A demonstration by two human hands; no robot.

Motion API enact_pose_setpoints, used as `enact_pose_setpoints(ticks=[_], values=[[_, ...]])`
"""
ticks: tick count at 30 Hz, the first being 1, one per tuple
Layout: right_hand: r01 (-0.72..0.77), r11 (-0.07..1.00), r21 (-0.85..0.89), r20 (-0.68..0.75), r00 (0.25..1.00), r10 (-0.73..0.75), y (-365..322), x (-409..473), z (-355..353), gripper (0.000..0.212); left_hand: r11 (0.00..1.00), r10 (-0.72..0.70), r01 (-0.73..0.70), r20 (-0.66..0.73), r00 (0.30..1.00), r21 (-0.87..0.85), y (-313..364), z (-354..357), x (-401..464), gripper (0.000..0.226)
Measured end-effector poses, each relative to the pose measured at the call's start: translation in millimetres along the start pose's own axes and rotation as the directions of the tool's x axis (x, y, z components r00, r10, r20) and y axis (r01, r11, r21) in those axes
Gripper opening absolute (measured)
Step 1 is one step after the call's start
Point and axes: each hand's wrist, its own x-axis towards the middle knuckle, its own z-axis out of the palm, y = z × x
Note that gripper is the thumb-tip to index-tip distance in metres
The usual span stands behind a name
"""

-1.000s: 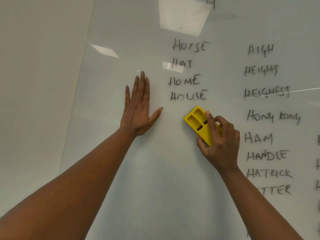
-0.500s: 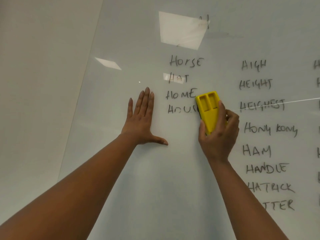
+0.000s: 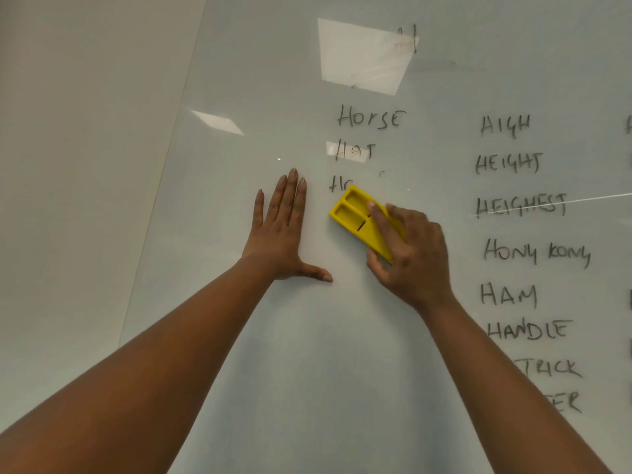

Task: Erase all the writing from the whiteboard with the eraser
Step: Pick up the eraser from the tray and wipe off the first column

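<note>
A glossy whiteboard [image 3: 307, 354] fills the view. My right hand [image 3: 410, 258] presses a yellow eraser [image 3: 355, 217] flat on the board, tilted up to the left. Just above the eraser a fragment of a word [image 3: 340, 184] is left. Higher up stand HORSE [image 3: 371, 118] and HAT [image 3: 355, 152]. A second column to the right reads HIGH [image 3: 505, 125], HEIGHT, HEIGHEST, HONG KONG [image 3: 537, 253], HAM, HANDLE, and more below, partly hidden by my right forearm. My left hand [image 3: 280, 230] lies flat on the board, fingers spread, left of the eraser.
A plain wall [image 3: 78, 165] borders the board's left edge. Ceiling-light reflections [image 3: 362, 56] glare on the upper board. More writing [image 3: 628, 124] runs off the right edge. A faint mark [image 3: 412, 37] sits near the top.
The eraser has swept left and down across the third and fourth lines; HOUSE is gone and only the start of HOME is left. My left hand has stayed flat on the board.
</note>
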Motion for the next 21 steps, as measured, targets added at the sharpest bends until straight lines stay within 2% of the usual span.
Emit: enact_pose_setpoints(ticks=[2, 5, 8, 13, 18, 21], values=[[-0.103, 0.994, -0.047, -0.011, 0.995, 0.103, 15.8, 1.4, -5.6, 0.061, 1.0, -0.002, 0.002, 0.005, 1.0, 0.013, 0.5, -0.5, -0.2, 0.143], [-0.32, 0.946, -0.048, -0.038, 0.947, 0.319, 18.5, 16.2, -6.6, 0.06, 1.0, -0.003, 0.003, 0.01, 1.0, 0.01, 0.1, -0.3, 0.2, 0.144], [-0.39, 0.921, -0.015, -0.015, 0.921, 0.39, 0.2, 38.9, -0.9, 0.06, 1.0, -0.003, 0.002, 0.013, 1.0, 0.009, -0.1, -0.1, 0.4, 0.143], [-0.181, 0.983, 0.012, 0.006, 0.984, 0.181, -26.9, 46.6, 10.9, 0.058, 1.0, 0.004, -0.004, -0.003, 1.0, -0.001, -0.7, 0.1, 0.4, 0.141], [0.06, 0.998, 0.033, 0.034, 0.998, -0.061, -19.2, 26.1, 9.0, 0.06, 1.0, 0.022, -0.022, -0.008, 1.0, -0.016, -1.6, -0.9, -0.7, 0.141], [0.101, 0.995, 0.0, 0.041, 0.994, -0.101, -2.3, 25.7, 3.4, 0.059, 1.0, 0.028, -0.028, 0.006, 1.0, -0.008, -3.1, -1.2, -1.2, 0.141]])
